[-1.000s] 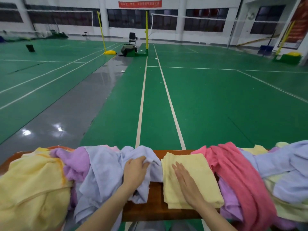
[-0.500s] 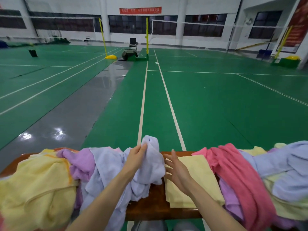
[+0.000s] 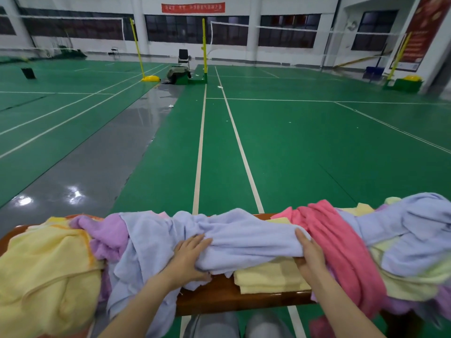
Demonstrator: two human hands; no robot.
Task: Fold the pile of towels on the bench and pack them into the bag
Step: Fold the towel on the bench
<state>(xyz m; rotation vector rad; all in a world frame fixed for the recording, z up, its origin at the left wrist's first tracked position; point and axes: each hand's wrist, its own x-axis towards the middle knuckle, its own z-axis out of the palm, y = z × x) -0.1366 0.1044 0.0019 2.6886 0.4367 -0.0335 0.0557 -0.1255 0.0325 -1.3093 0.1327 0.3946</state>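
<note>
fingers (image 3: 192,243) grip bunched lavender towel (image 3: 249,240), stretched across folded yellow towel (image 3: 268,278)

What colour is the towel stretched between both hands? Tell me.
Pale lavender-blue; the towel shows best in the head view.

The single view comes from a wide-angle camera on the person's head, facing forward and tilted down across the desk (image 3: 231,298), whose long edge runs left to right along the bottom of the frame. It sits close above the left hand (image 3: 190,259) and right hand (image 3: 308,257) holding the lavender towel (image 3: 249,237), with both forearms entering from the bottom edge. Beyond the desk it looks along the green court floor (image 3: 292,147) to the far wall (image 3: 244,6)
</note>
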